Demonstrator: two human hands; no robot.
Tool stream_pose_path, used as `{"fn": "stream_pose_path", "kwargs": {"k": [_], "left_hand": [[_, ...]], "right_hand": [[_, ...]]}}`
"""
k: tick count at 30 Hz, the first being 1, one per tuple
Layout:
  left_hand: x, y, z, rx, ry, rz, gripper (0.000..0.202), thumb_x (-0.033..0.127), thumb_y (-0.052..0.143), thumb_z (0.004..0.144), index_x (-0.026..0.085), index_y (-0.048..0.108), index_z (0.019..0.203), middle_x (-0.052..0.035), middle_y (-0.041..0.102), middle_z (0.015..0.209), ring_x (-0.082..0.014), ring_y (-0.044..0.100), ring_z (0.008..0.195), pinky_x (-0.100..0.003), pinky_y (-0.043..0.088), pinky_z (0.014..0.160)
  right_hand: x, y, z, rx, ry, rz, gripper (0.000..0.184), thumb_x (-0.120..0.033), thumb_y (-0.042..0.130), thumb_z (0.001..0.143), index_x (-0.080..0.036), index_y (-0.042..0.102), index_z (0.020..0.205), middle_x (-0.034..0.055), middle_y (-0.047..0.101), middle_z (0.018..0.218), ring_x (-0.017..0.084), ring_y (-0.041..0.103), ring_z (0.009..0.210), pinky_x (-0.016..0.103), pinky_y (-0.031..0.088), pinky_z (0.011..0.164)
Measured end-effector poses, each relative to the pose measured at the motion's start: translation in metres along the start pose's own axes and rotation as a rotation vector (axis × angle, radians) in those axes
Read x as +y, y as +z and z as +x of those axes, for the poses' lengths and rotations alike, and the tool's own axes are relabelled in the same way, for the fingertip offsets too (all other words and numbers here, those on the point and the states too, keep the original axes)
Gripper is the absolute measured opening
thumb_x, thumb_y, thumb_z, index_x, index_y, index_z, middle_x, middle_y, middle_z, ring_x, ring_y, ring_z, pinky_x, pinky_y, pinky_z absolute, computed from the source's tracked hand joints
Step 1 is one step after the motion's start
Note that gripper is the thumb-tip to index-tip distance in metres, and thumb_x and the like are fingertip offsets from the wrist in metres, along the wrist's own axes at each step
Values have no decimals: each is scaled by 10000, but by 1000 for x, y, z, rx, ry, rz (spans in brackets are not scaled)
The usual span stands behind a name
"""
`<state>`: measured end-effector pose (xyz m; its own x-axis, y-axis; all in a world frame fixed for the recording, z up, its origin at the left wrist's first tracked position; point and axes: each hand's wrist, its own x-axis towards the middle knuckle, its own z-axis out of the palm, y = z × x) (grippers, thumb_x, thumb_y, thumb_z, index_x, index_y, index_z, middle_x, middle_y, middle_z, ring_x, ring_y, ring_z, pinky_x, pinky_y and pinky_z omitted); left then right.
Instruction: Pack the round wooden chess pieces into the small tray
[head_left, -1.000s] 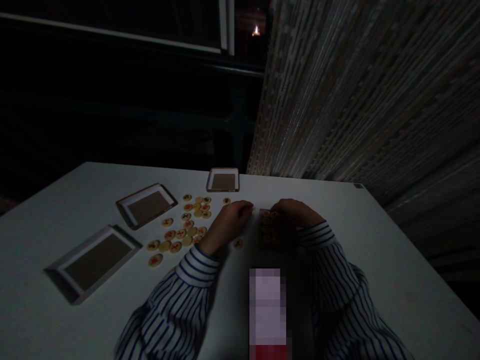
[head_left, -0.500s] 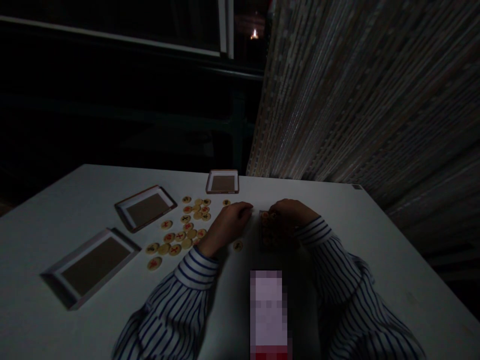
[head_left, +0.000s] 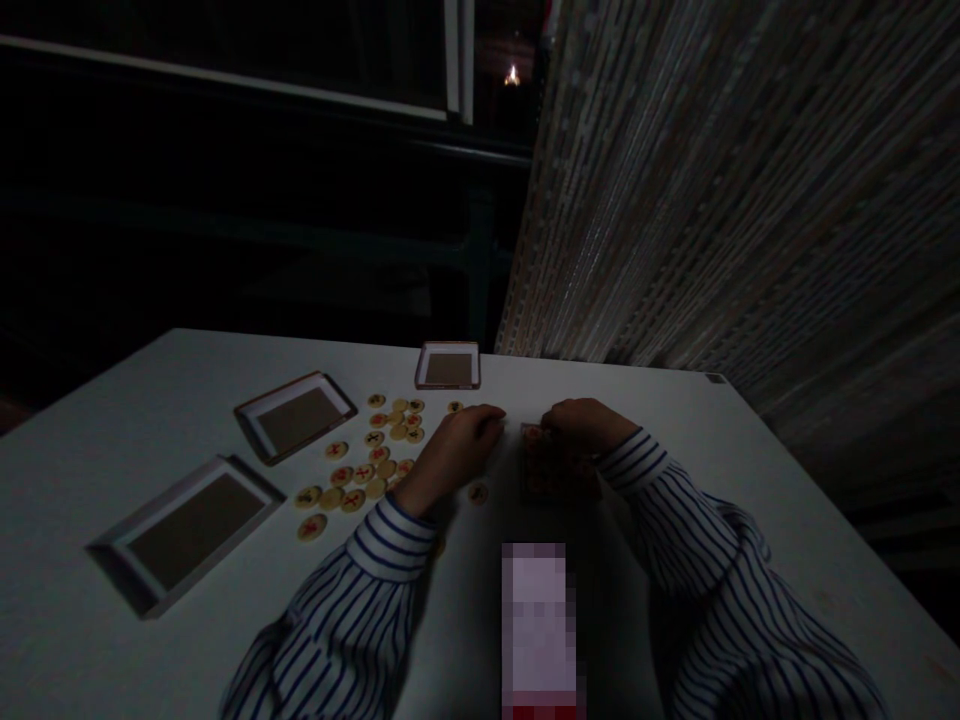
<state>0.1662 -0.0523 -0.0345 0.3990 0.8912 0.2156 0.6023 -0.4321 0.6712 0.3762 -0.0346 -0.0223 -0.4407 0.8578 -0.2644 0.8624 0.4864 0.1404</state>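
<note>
A dim scene at a white table (head_left: pixel 112 400). My left hand (head_left: pixel 459 445) rests on the table with its fingers curled together, just left of a small dark box (head_left: pixel 556 468) that holds round wooden game pieces. My right hand (head_left: pixel 581 420) lies over the far edge of that box, fingers bent down onto the pieces inside. Whether either hand pinches a piece is too dark to make out. Several loose round pieces (head_left: pixel 375 455) with red and black marks lie spread to the left of my left hand. One single piece (head_left: pixel 478 493) lies near my left wrist.
Three shallow box halves with brown insides lie on the table: one small (head_left: pixel 448 366) at the back, one (head_left: pixel 295 415) at mid left, one larger (head_left: pixel 187 532) at front left. A blurred patch (head_left: pixel 534 625) sits before me. A woven blind (head_left: pixel 735 190) hangs at right.
Almost nothing has moved; my right hand has shifted slightly toward the box's far edge, and the camera drifted a little.
</note>
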Motion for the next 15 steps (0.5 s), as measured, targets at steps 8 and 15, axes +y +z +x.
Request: {"fn": "stream_pose_path", "kwargs": {"k": [8, 15], "left_hand": [[-1, -3, -2, 9, 3, -8, 305, 299, 425, 814, 166, 610, 1017, -73, 654, 983, -187, 595, 893, -297, 444, 798], [3, 4, 2, 28, -94, -202, 325, 339, 488, 776, 141, 623, 996, -65, 670, 869, -172, 601, 781, -275, 453, 705]], "right_hand": [[25, -17, -18, 161, 25, 182, 253, -289, 488, 769, -188, 618, 961, 78, 635, 937, 177, 574, 856, 242, 394, 699], [8, -31, -19, 340, -101, 380, 233, -268, 508, 760, -162, 608, 941, 46, 633, 868, 142, 557, 767, 233, 387, 685]]}}
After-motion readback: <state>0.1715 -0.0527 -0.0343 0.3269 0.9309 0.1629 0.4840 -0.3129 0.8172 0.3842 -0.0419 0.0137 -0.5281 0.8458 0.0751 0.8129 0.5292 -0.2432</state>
